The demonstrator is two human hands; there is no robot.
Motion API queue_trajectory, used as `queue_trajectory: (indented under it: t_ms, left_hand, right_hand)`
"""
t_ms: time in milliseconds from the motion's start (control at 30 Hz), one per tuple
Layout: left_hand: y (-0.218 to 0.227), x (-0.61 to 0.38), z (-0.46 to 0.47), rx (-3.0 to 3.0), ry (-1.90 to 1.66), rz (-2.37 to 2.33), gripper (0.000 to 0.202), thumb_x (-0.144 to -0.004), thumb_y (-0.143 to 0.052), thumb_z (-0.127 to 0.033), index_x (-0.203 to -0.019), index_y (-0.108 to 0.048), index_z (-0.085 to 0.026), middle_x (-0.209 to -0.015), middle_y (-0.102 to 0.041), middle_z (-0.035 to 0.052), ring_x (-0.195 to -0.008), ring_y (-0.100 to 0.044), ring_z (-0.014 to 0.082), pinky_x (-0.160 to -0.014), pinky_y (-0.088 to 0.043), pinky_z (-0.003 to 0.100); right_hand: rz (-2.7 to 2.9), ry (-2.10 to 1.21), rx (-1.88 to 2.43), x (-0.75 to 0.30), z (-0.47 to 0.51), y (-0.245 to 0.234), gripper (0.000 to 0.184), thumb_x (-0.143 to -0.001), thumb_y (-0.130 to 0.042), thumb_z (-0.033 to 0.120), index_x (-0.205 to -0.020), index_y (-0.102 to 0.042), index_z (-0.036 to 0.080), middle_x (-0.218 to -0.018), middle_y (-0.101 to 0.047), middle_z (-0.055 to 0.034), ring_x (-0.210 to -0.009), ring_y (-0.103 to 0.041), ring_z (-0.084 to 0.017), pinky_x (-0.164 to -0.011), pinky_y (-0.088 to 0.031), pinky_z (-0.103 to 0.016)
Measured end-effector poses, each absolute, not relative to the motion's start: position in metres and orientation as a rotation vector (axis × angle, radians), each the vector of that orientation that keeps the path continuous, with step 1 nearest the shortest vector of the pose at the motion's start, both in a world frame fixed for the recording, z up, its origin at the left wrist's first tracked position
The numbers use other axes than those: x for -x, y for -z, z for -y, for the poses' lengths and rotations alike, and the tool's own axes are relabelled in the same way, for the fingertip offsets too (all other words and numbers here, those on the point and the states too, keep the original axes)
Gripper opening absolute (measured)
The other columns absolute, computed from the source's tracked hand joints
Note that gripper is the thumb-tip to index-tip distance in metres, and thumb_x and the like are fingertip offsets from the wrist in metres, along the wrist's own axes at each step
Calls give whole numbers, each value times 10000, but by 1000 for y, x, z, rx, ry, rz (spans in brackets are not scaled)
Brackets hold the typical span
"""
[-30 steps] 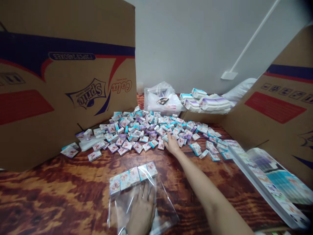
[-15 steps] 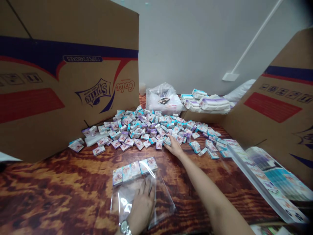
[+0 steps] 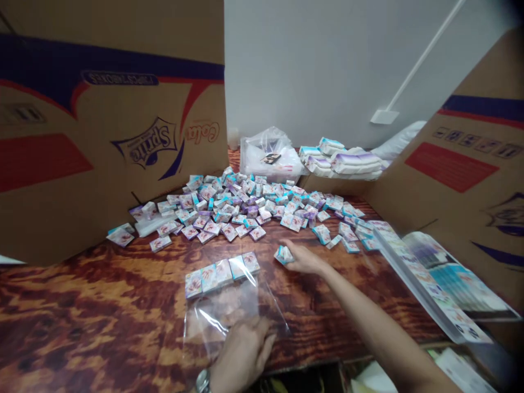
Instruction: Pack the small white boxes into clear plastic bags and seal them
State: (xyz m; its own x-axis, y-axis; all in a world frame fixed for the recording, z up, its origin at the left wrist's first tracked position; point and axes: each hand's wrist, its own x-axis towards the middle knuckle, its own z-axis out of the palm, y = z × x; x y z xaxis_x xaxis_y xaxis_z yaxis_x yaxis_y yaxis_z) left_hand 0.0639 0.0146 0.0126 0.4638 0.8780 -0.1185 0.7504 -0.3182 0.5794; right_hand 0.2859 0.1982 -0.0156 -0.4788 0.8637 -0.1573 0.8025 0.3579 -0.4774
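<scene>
Five small boxes (image 3: 222,271) line the clear bag's (image 3: 216,315) far end. My right hand (image 3: 301,256) pinches another box (image 3: 283,254); I cannot tell whether my left hand (image 3: 245,345) grips the film.

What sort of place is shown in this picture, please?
Probably a packing room or small workshop: a pile of small boxes covers part of the table, a clear bag lies nearer with a row of boxes at its far end, and large cartons stand on both sides.

Left hand (image 3: 246,346) palm down, fingers bent — right hand (image 3: 303,258) farther forward, fingers pinched.
</scene>
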Motion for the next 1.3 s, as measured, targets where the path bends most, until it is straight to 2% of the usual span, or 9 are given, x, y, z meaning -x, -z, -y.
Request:
queue_trajectory:
  t_ms: [233,400,533,633,733,867,1033,1167,1300]
  left_hand:
    - [-14,-75,-19,-2133,-398,-1262,231,-900,-410,-231,-1061,-575,-223,-939,-643,39,-852,-603,186,-770,-474,312]
    - [-17,-73,-18,-2137,-437,-1275,229,-904,-409,-230,-1065,-571,-219,-930,-648,38,-839,-609,176,-755,-492,301]
    - [-18,-60,-9,-2279,-549,-1290,243,-915,-381,-207,-1075,-564,-217,-923,-647,43,-826,-607,162,-758,-508,298]
    - [-15,-37,5,-2560,-763,-1425,294,-896,-400,-166,-1139,-556,-218,-1058,-628,83,-1037,-557,216,-867,-488,373]
    - [-10,-8,21,-2585,-908,-1710,212,-861,-496,-206,-1029,-625,-213,-1315,-479,127,-1305,-312,353,-982,-373,546]
    - [1,22,38,-2469,-884,-1837,184,-856,-524,-291,-950,-670,-230,-1522,-170,62,-1365,-90,436,-1034,-178,671]
    - [22,36,44,-2449,-741,-1972,283,-834,-538,-159,-1073,-647,-264,-1546,23,58,-1359,-68,460,-982,-323,630]
    - [35,37,43,-2396,-719,-2001,423,-860,-484,-128,-1281,-481,-178,-1489,-186,188,-1334,-259,367,-984,-388,529]
    - [40,36,43,-2347,-765,-1988,571,-893,-441,-158,-1425,-235,-168,-1363,-408,194,-1250,-408,289,-973,-417,472]
  right_hand:
    - [2462,-705,1431,-316,-143,14,822,-726,-617,244,-1431,-200,171,-1314,-408,-159,-1191,-442,-268,-972,-367,-380]
    - [2346,-572,1396,-325,-128,12,483,-852,-471,230,-1327,-382,219,-1192,-490,-103,-1106,-497,-219,-957,-404,-359]
    - [2292,-411,1393,-316,-125,23,394,-859,-492,257,-1251,-469,223,-1120,-505,-97,-1044,-519,-217,-922,-441,-353]
    - [2312,-320,1366,-312,-124,38,351,-877,-481,273,-1224,-499,231,-1141,-490,-107,-1072,-508,-229,-925,-451,-375]
    - [2290,-271,1332,-313,-122,54,383,-891,-475,293,-1268,-462,223,-1225,-442,-125,-1131,-483,-241,-944,-450,-393]
    - [2234,-222,1316,-315,-120,73,397,-903,-465,314,-1290,-450,224,-1232,-445,-125,-1130,-496,-244,-931,-468,-392]
    - [2108,-250,1314,-308,-116,70,351,-886,-483,320,-1215,-548,217,-1109,-531,-111,-1024,-560,-233,-901,-482,-388]
    - [1826,-527,1353,-293,-92,41,417,-837,-565,358,-1233,-540,230,-1156,-554,-107,-1041,-572,-239,-923,-469,-400]
    - [1426,-1098,1230,-271,-49,9,504,-823,-604,385,-1290,-467,255,-1249,-564,-90,-1091,-573,-230,-966,-443,-409]
